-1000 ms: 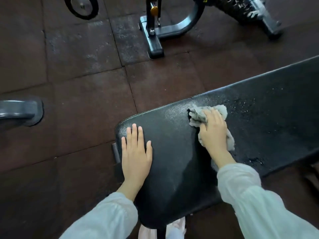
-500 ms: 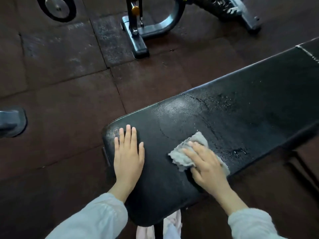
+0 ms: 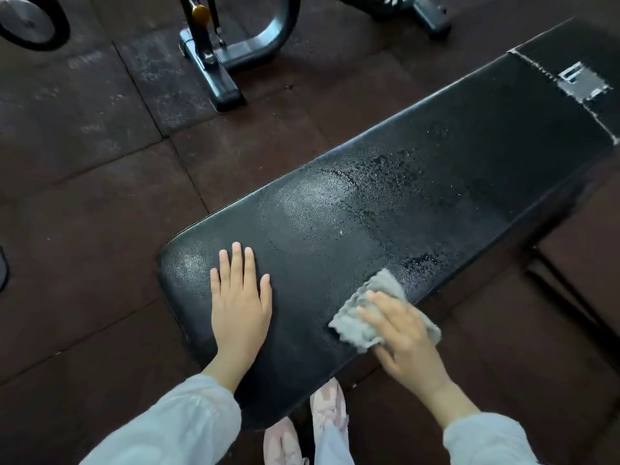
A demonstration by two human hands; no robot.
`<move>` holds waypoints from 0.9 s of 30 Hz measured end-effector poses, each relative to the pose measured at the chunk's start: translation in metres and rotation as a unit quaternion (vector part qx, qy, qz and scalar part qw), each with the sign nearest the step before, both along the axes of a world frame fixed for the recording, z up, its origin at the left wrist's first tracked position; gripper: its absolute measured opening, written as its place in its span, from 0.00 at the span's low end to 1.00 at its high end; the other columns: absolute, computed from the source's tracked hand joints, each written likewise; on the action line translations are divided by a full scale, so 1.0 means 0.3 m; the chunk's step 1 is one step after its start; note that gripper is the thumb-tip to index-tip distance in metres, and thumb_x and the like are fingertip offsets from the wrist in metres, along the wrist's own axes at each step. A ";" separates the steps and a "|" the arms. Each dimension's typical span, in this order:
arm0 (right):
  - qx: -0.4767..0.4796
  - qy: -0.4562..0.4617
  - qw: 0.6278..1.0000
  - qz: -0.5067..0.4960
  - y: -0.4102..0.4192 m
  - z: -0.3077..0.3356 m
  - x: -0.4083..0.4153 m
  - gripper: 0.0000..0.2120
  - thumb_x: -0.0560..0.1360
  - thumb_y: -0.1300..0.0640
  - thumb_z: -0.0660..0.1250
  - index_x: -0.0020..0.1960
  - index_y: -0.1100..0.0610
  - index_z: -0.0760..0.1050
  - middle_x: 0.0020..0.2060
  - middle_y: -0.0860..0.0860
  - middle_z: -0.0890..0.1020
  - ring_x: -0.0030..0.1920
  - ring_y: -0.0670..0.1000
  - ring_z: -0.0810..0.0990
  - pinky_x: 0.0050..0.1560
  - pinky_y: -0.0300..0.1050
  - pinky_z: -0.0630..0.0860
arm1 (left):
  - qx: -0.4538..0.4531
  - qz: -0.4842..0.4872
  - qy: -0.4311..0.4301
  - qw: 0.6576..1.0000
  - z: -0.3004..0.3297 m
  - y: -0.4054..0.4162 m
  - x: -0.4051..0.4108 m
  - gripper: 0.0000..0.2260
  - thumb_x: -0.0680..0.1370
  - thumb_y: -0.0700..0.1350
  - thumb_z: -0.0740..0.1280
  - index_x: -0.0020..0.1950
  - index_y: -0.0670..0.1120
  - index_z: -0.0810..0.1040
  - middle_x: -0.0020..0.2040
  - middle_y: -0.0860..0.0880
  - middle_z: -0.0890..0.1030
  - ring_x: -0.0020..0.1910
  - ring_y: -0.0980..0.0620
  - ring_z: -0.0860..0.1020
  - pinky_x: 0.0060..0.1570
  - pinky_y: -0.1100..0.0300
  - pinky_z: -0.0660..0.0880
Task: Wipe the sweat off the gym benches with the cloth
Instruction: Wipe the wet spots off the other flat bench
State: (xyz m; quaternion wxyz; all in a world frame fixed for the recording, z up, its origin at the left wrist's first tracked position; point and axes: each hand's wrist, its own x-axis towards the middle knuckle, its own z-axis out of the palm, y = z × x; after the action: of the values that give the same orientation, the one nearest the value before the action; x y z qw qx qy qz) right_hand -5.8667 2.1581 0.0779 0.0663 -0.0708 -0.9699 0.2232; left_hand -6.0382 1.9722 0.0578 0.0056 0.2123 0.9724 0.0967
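A long black padded gym bench (image 3: 335, 229) runs from lower left to upper right. Small droplets speckle its middle, and a wet patch lies near its near edge just beyond the cloth. The grey cloth (image 3: 362, 317) lies crumpled on the bench's near edge. My right hand (image 3: 402, 333) presses on the cloth with fingers stretched flat over it. My left hand (image 3: 240, 297) rests flat on the bench's left end, fingers straight and slightly spread.
Dark rubber floor tiles (image 3: 100, 213) surround the bench. A grey machine base (image 3: 221, 62) stands on the floor beyond it, and a weight plate (image 3: 30, 21) lies at top left. Torn tape (image 3: 580, 82) marks the bench's far end. My pink shoes (image 3: 325, 411) stand below the bench.
My right hand has drawn the cloth from the bench's far edge across to its near edge, then slid it a little to the right. My left hand stayed flat in place.
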 end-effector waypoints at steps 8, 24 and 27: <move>-0.002 -0.037 0.998 -0.058 -0.037 0.028 -0.217 0.24 0.65 0.55 0.56 0.60 0.57 0.75 0.61 0.56 0.76 0.63 0.55 0.69 0.59 0.52 0.68 | 0.013 0.002 -0.012 1.000 -0.001 0.002 0.002 0.25 0.78 0.50 0.50 0.69 0.36 0.68 0.70 0.38 0.67 0.69 0.37 0.65 0.65 0.41 0.63; 0.045 0.012 0.990 0.133 -0.026 -0.009 -0.541 0.22 0.68 0.56 0.55 0.58 0.60 0.77 0.58 0.57 0.79 0.58 0.56 0.76 0.53 0.50 0.71 | 0.019 0.003 0.003 1.000 -0.012 -0.003 -0.005 0.23 0.79 0.46 0.49 0.69 0.37 0.68 0.71 0.40 0.67 0.70 0.39 0.64 0.68 0.50 0.53; 0.036 0.005 0.999 0.008 0.070 -0.007 -0.574 0.25 0.67 0.56 0.52 0.59 0.60 0.75 0.58 0.57 0.78 0.60 0.57 0.74 0.52 0.53 0.73 | 0.012 0.006 0.003 1.000 -0.004 -0.005 -0.002 0.23 0.79 0.47 0.49 0.69 0.38 0.69 0.70 0.40 0.68 0.70 0.39 0.65 0.68 0.49 0.58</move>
State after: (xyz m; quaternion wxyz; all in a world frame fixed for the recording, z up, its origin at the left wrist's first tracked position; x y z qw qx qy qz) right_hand -6.0389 2.1792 0.0759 0.0714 -0.0598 -0.9775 0.1892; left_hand -6.0388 1.9706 0.0566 0.0001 0.2067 0.9725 0.1076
